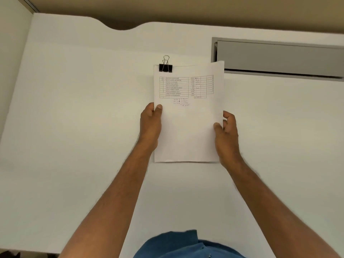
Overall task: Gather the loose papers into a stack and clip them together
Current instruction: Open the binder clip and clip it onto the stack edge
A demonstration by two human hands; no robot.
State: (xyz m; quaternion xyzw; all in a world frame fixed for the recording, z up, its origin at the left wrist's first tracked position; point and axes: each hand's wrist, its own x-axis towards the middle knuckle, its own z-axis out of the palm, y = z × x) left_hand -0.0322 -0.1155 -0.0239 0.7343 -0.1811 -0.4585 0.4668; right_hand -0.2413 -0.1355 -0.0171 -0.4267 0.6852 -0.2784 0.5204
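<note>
While the left hand (pixel 150 121) pinches one side edge and the right hand (pixel 226 133) the other, the paper stack (pixel 188 127) hangs above the white desk (pixel 74 108) — black binder clip (pixel 165 67) at its top-left corner.

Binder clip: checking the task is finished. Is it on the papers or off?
On. The binder clip grips the stack's top left corner.

White desk (pixel 74 108) w/ grey recessed tray (pixel 279 56)
</note>
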